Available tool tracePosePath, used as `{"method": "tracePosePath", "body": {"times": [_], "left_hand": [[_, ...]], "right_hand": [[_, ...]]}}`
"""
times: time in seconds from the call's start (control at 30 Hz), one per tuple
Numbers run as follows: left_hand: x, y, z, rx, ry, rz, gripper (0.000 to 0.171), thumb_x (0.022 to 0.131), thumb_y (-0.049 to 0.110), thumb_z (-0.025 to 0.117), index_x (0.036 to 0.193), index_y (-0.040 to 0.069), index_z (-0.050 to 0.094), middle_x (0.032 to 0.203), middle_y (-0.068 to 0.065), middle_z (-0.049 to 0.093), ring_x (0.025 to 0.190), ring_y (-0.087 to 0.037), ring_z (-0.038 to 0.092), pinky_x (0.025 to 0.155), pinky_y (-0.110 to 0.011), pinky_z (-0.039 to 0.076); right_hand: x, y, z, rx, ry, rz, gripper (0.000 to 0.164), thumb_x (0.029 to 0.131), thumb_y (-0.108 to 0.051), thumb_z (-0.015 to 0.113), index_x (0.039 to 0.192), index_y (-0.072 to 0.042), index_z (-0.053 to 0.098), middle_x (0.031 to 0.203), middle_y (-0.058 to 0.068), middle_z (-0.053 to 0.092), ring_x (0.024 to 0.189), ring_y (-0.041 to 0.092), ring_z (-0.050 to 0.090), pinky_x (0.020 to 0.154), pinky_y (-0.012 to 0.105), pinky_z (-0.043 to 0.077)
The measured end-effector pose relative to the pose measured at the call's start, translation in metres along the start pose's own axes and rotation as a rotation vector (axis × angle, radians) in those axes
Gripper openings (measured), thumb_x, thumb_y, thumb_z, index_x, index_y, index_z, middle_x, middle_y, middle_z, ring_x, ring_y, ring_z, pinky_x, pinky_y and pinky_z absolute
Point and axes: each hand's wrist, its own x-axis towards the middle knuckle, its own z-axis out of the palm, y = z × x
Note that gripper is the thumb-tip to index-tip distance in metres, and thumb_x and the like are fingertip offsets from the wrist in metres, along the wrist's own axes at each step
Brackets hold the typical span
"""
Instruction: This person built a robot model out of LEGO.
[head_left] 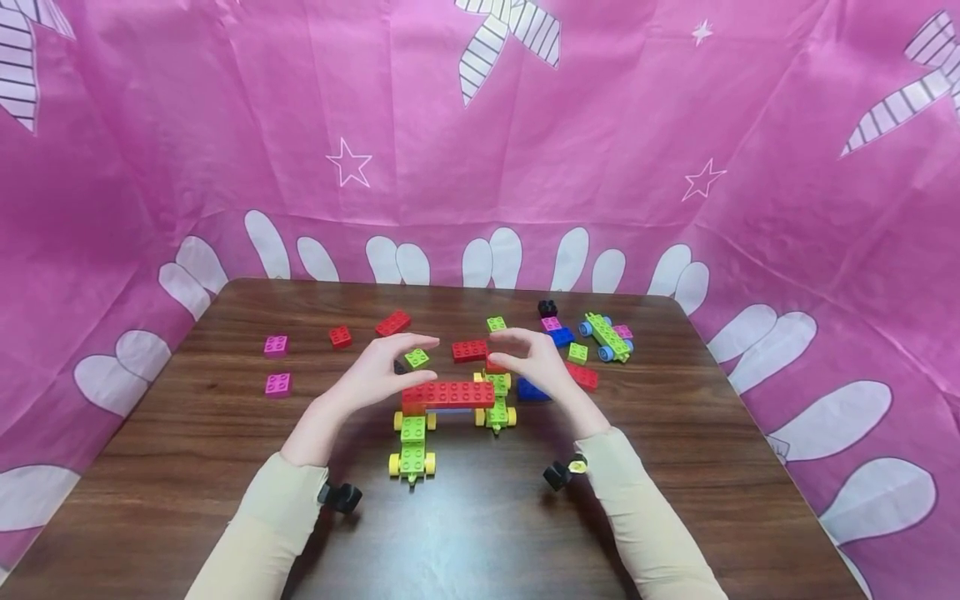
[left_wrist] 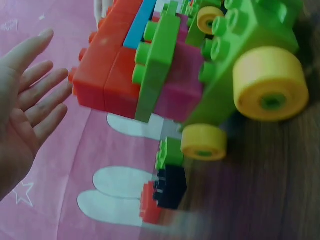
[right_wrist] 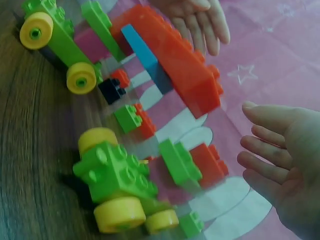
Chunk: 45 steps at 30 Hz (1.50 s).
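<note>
A long red brick [head_left: 448,394] spans sideways between my hands, with a blue brick [right_wrist: 150,60] under its middle. Its left end tops a stack of red, green and pink bricks on a green wheeled base [head_left: 412,450] with yellow wheels. Another green wheeled base [right_wrist: 112,172] stands on the right, bearing pink, green and red bricks. My left hand [left_wrist: 22,112] hovers by the long brick's left end, fingers loosely extended. On the other side my right hand [right_wrist: 287,160] is held with spread, relaxed fingers, apart from the brick. Both hands are free of any object.
Farther back lie loose red bricks [head_left: 393,323] and a black brick [head_left: 547,308]. Pink bricks [head_left: 277,384] are at the left. On the right are blue bricks [head_left: 534,389] and a green wheeled base [head_left: 607,337] with blue wheels. A pink curtain [head_left: 420,108] hangs behind the table.
</note>
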Motion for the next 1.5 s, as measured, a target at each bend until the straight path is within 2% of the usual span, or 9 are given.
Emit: {"method": "tracePosePath", "body": {"times": [0.27, 0.37, 0.53, 0.8, 1.0, 1.17, 1.33, 1.5], "left_hand": [[0.012, 0.010, 0.015, -0.016, -0.099, -0.033, 0.061, 0.082, 0.028, 0.079, 0.136, 0.010, 0.057, 0.134, -0.010, 0.061, 0.126, -0.026, 0.055, 0.104, -0.052, 0.045], [0.016, 0.014, 0.021, 0.020, -0.147, -0.047, 0.063, 0.082, 0.030, 0.080, 0.137, 0.011, 0.056, 0.134, -0.009, 0.061, 0.126, -0.026, 0.055, 0.105, -0.051, 0.045], [0.024, 0.021, 0.030, 0.101, -0.233, -0.056, 0.065, 0.081, 0.032, 0.080, 0.136, 0.007, 0.056, 0.135, -0.007, 0.062, 0.127, -0.024, 0.055, 0.105, -0.045, 0.047], [0.031, 0.028, 0.036, 0.106, -0.329, -0.096, 0.062, 0.082, 0.029, 0.080, 0.134, 0.005, 0.058, 0.131, -0.009, 0.064, 0.124, -0.025, 0.059, 0.102, -0.043, 0.049], [0.031, 0.031, 0.038, 0.094, -0.344, -0.127, 0.058, 0.080, 0.025, 0.082, 0.130, 0.003, 0.061, 0.125, -0.013, 0.067, 0.118, -0.026, 0.063, 0.100, -0.044, 0.050], [0.029, 0.032, 0.039, 0.146, -0.329, -0.145, 0.055, 0.077, 0.022, 0.084, 0.125, 0.005, 0.065, 0.120, -0.008, 0.070, 0.109, -0.021, 0.064, 0.098, -0.041, 0.050], [0.026, 0.031, 0.039, 0.199, -0.309, -0.157, 0.047, 0.076, 0.020, 0.085, 0.119, 0.009, 0.070, 0.111, -0.004, 0.073, 0.097, -0.016, 0.063, 0.091, -0.037, 0.051], [0.025, 0.028, 0.040, 0.201, -0.293, -0.147, 0.041, 0.077, 0.018, 0.084, 0.115, 0.010, 0.072, 0.106, -0.002, 0.073, 0.090, -0.012, 0.062, 0.086, -0.034, 0.052]], "right_hand": [[0.002, 0.024, -0.004, -0.028, -0.080, 0.027, 0.052, 0.087, -0.024, 0.075, 0.132, -0.006, 0.058, 0.133, 0.012, 0.062, 0.126, 0.030, 0.056, 0.104, 0.052, 0.045], [0.002, 0.030, -0.004, -0.023, -0.118, 0.046, 0.055, 0.087, -0.025, 0.074, 0.135, -0.005, 0.056, 0.136, 0.013, 0.060, 0.128, 0.032, 0.054, 0.105, 0.053, 0.044], [0.002, 0.035, -0.004, -0.019, -0.150, 0.086, 0.055, 0.087, -0.025, 0.073, 0.136, -0.005, 0.055, 0.137, 0.015, 0.058, 0.128, 0.034, 0.053, 0.105, 0.054, 0.044], [0.003, 0.038, -0.004, 0.002, -0.169, 0.100, 0.051, 0.089, -0.021, 0.071, 0.134, -0.002, 0.056, 0.135, 0.019, 0.059, 0.125, 0.035, 0.056, 0.104, 0.050, 0.046], [0.004, 0.038, -0.002, 0.016, -0.157, 0.103, 0.048, 0.089, -0.017, 0.071, 0.132, 0.000, 0.057, 0.130, 0.020, 0.062, 0.119, 0.034, 0.060, 0.101, 0.048, 0.049], [0.004, 0.037, 0.000, 0.034, -0.143, 0.117, 0.046, 0.089, -0.016, 0.071, 0.131, 0.000, 0.058, 0.127, 0.020, 0.064, 0.117, 0.034, 0.061, 0.099, 0.046, 0.051], [0.004, 0.036, 0.001, 0.036, -0.139, 0.111, 0.045, 0.091, -0.012, 0.069, 0.131, 0.003, 0.057, 0.127, 0.024, 0.063, 0.117, 0.037, 0.061, 0.097, 0.046, 0.052], [-0.007, 0.006, -0.004, 0.022, -0.149, 0.087, 0.041, 0.091, -0.008, 0.066, 0.128, 0.007, 0.057, 0.125, 0.026, 0.063, 0.116, 0.039, 0.061, 0.096, 0.046, 0.053]]}}
